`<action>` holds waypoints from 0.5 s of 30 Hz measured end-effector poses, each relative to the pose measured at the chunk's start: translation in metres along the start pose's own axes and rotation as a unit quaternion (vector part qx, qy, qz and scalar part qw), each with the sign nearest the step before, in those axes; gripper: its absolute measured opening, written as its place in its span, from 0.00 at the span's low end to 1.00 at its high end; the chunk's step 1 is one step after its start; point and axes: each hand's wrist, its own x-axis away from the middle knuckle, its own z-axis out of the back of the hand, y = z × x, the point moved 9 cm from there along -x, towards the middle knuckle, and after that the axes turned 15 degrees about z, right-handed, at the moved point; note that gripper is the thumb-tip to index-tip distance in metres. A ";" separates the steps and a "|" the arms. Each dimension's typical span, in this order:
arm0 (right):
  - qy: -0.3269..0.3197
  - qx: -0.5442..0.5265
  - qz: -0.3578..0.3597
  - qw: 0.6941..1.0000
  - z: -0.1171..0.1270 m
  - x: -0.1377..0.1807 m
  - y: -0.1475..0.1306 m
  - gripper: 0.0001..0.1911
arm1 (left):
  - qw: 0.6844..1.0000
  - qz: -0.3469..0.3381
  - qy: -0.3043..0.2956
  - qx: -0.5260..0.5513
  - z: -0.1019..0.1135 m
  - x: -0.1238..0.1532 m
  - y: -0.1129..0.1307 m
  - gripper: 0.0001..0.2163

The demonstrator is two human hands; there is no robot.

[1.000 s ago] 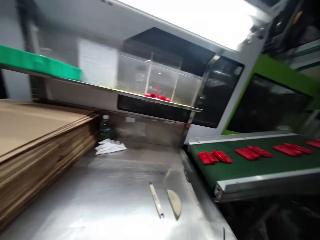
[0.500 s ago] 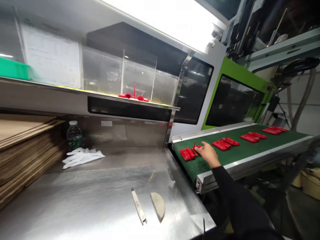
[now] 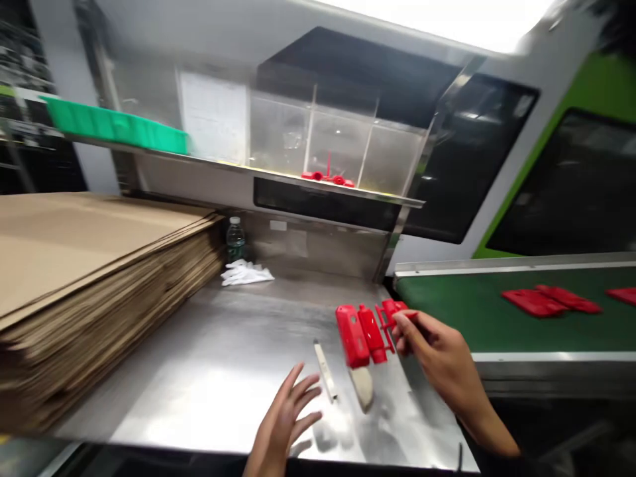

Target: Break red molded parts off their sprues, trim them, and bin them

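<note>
My right hand [image 3: 442, 354] is closed on the runner end of a red moulded plastic piece [image 3: 365, 331] and holds it in the air over the steel table [image 3: 213, 371]. My left hand [image 3: 288, 417] hovers above the table's front edge with fingers spread and nothing in it. Just beyond it lie a thin flat blade [image 3: 325, 371] and a beige half-round piece [image 3: 362, 386]. More red moulded pieces [image 3: 546, 299] lie on the green conveyor belt [image 3: 447, 311] to the right.
A tall stack of flat cardboard [image 3: 89, 278] fills the table's left side. At the back stand a water bottle [image 3: 235, 240] and white gloves [image 3: 246, 273]. A shelf above carries a green tray [image 3: 116, 126], clear dividers and small red parts [image 3: 328, 176].
My right hand took the red piece off the conveyor and carried it left over the table. My left hand has come into view. The camera has swung back to the left.
</note>
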 end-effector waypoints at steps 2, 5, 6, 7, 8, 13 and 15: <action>-0.045 -0.063 0.014 0.997 -0.037 0.021 -0.028 0.17 | 0.980 0.058 -0.059 0.180 -0.013 -0.013 0.007 0.34; -0.117 -0.125 0.047 0.984 -0.072 0.036 -0.051 0.12 | 0.959 0.081 -0.004 0.271 -0.002 -0.013 0.018 0.25; -0.130 -0.139 0.052 0.980 -0.076 0.038 -0.050 0.12 | 0.956 0.088 0.029 0.280 0.008 -0.010 0.019 0.23; -0.127 -0.150 0.048 0.979 -0.076 0.038 -0.045 0.15 | 0.952 0.100 0.056 0.284 0.018 -0.005 0.018 0.21; -0.108 -0.160 0.033 0.981 -0.072 0.038 -0.036 0.18 | 0.950 0.114 0.072 0.283 0.028 0.001 0.016 0.21; -0.095 -0.306 -0.130 0.938 -0.085 0.048 -0.002 0.25 | 0.951 0.144 0.094 0.259 0.058 0.020 0.015 0.18; -0.146 -0.402 -0.172 0.887 -0.107 0.052 -0.016 0.24 | 0.948 0.149 0.105 0.259 0.061 0.023 0.019 0.17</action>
